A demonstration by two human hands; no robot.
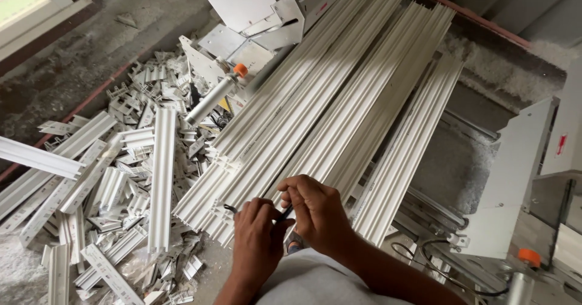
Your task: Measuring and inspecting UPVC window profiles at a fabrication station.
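My left hand [257,241] and my right hand [315,211] meet close together over the near ends of several long white plastic window profiles [327,93]. Between the fingers of both hands is a small dark thin object [285,213], perhaps a pen or a strip of rubber seal; a short dark curl [230,208] sticks out to the left of my left hand. The profiles lie side by side on a machine bed and run away from me to the upper right.
A heap of short white profile offcuts [133,178] covers the floor on the left. A pneumatic cylinder with an orange cap [215,96] stands by white machine guards [242,14]. A white machine housing [515,178] and cables [436,250] are at the right.
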